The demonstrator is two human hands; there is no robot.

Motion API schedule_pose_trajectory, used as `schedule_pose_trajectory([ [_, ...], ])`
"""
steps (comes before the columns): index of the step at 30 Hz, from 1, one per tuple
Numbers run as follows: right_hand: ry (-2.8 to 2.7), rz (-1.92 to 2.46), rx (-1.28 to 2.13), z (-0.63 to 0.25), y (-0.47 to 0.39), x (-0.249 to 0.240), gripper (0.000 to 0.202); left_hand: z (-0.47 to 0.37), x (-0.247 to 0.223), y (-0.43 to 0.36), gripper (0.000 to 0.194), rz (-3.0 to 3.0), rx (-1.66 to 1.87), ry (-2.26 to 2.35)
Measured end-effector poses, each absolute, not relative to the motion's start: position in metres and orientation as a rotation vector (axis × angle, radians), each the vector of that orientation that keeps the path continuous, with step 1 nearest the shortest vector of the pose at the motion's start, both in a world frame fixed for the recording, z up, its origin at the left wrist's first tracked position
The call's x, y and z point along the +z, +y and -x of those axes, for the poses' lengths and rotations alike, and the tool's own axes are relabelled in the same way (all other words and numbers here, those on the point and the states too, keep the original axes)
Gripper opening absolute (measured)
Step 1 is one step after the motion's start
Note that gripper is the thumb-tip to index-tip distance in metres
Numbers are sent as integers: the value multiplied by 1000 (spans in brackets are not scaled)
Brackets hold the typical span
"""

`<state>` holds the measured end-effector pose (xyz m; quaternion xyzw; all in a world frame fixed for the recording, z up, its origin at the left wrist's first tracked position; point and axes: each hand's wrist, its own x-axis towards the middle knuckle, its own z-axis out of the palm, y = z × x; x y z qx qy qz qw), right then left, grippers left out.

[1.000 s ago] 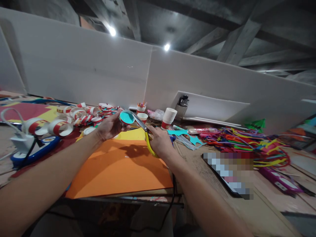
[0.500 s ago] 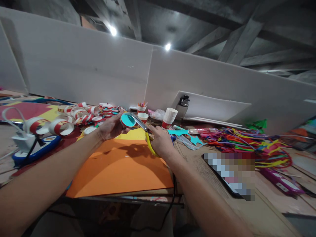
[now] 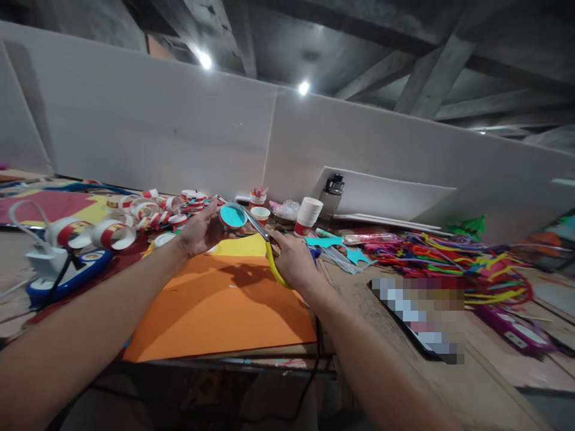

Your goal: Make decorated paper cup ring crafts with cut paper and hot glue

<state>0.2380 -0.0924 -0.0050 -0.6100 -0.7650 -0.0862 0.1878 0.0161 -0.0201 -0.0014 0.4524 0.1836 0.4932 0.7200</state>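
Note:
My left hand (image 3: 201,231) grips a short, cut-down paper cup (image 3: 233,216) with a turquoise disc showing on its face and a thin red edge below. In my right hand (image 3: 294,257) are yellow-handled scissors (image 3: 256,222), their blades pointing up and left. The blade tips are at the cup's right edge; whether they touch it I cannot tell. Both hands are above an orange sheet (image 3: 215,323), with a yellow sheet (image 3: 245,245) just behind it. The fingers of my left hand are partly hidden behind the cup.
A stack of paper cups (image 3: 309,214) and a dark bottle (image 3: 331,194) stand behind. Curled cup strips (image 3: 112,233) lie left, near a blue-edged device (image 3: 85,272). Turquoise scraps (image 3: 357,255), a phone (image 3: 417,323), colourful pipe cleaners (image 3: 440,263) and a purple device (image 3: 514,332) lie right.
The cup piece has tipped slightly, so its turquoise face looks flatter. My right hand and the scissors have barely moved.

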Motion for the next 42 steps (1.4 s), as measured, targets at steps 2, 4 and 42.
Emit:
schedule_pose_trajectory([
  [2, -2143, 1748, -251, -238, -92, -5, 40, -17, -2, -20, 45, -982, 1115, 398],
  [4, -2136, 1762, -270, -238, -93, -5, 41, -18, -2, -20, 39, -970, 1123, 403],
  [42, -2183, 1721, -325, -236, -95, -5, 45, -17, 0, -23, 40, -1009, 1016, 502],
])
